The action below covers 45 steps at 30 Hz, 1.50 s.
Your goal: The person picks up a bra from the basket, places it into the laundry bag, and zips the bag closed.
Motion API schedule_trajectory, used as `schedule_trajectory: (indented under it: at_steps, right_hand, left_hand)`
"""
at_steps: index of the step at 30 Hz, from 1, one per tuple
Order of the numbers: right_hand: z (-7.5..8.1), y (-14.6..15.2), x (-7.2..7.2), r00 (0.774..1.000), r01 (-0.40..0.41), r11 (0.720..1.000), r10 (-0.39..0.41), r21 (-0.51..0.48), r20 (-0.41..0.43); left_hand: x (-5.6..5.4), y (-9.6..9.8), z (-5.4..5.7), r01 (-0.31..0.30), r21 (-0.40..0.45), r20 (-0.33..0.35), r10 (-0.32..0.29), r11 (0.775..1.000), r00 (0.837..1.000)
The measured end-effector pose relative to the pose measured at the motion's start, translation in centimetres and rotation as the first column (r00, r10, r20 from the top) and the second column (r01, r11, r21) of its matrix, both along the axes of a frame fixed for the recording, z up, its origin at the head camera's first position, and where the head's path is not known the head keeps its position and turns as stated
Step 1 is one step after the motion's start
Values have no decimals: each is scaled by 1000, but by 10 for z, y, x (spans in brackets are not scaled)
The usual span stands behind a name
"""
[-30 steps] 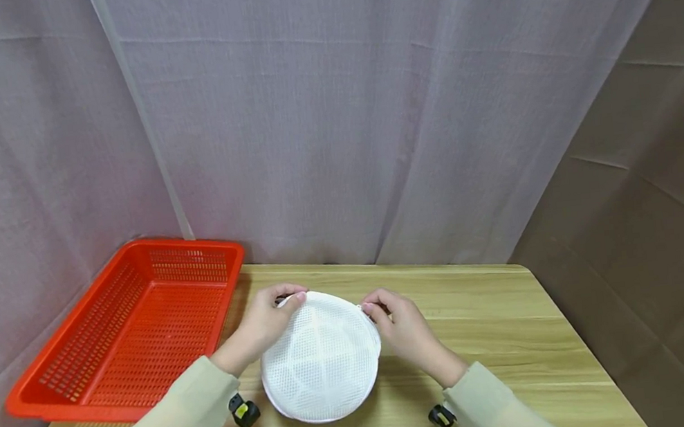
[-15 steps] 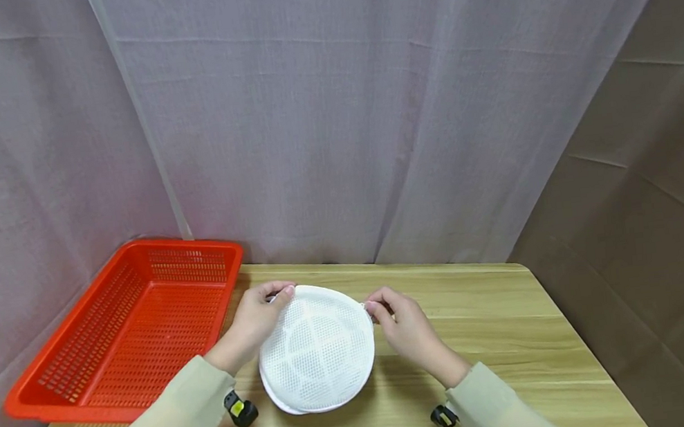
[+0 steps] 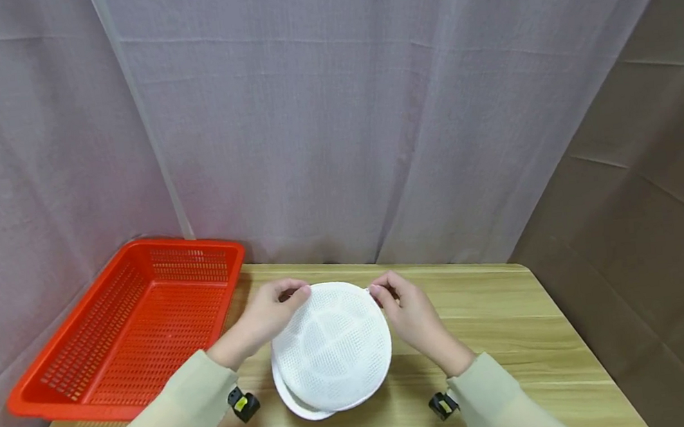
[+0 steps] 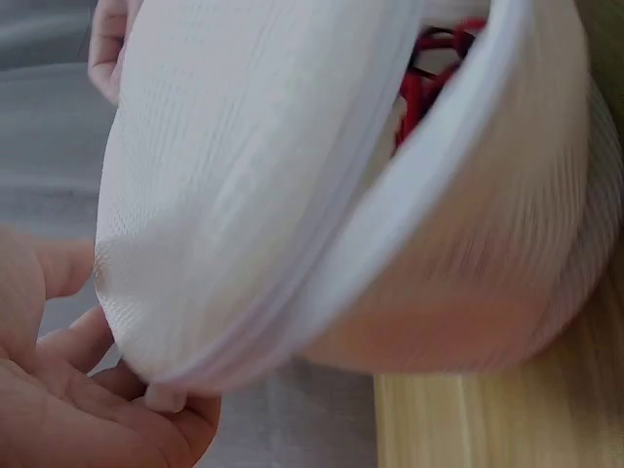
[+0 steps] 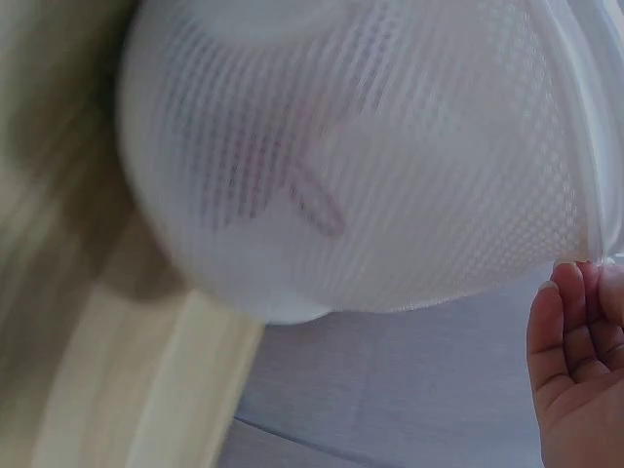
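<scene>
A round white mesh laundry bag (image 3: 331,347) is held up in front of me, over the wooden table. My left hand (image 3: 271,311) pinches its upper left rim between thumb and fingers. At the upper right rim, the fingertips of my right hand (image 3: 408,307) pinch the edge, right by the zipper. In the left wrist view the bag's lid (image 4: 244,175) stands apart from its body (image 4: 468,244) along the zipper edge. Through that gap shows a red and black strappy item (image 4: 424,83) inside. Its reddish shape is faintly visible through the mesh in the right wrist view.
A red plastic basket (image 3: 217,331) with slotted walls stands on the left of the wooden table (image 3: 506,342). A grey curtain (image 3: 319,118) hangs behind the table's back edge, and a brown one (image 3: 648,209) lies along the right side.
The laundry bag has first shifted slightly left, then right, turning a little. Its lid now sits further from the body at the lower left. Both hands keep their grip.
</scene>
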State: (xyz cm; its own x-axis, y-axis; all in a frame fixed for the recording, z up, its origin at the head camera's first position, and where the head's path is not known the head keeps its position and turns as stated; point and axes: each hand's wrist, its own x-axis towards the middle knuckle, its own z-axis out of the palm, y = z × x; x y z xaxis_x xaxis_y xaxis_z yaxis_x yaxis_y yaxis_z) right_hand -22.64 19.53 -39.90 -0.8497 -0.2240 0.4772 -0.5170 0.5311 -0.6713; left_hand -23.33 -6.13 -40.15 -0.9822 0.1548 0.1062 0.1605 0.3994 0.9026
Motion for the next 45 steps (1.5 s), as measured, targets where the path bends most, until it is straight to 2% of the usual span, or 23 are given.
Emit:
schedule_trajectory:
  at_steps: [4,7,13,18,26,31,39,45]
  right_hand:
    - [5,0,-2,1000,9,1000,-9,7,-1]
    - [4,0,-3,1000,-6,1000,6,18,-1]
    - [-2,-5,2,999,-43,998,43,47,11]
    - [-6,-8,5,998,-39,997,36,70,48]
    - [-7,-10,8,997,-36,997,31,73,66]
    - [-7,-10,8,998,-34,996,30,77,46]
    - [-11,-11,6,998,-57,995,56,78,15]
    - [-13,-12,5,998,-57,995,56,80,17]
  left_hand:
    - [3,5,2,92,-31,-49,-94,995,994]
    - [5,8,3,133,-53,-72,-136,990,988]
    - [7,13,1,145,-92,-71,-152,985,986]
    - [7,16,-1,149,-133,-82,-161,980,984]
    - [8,16,-1,121,-134,-115,-137,984,984]
    - [8,16,-1,113,-128,-130,-130,985,983]
    - [9,16,-5,71,-94,-136,-83,993,987]
    - [9,15,-6,52,-79,-146,-63,996,987]
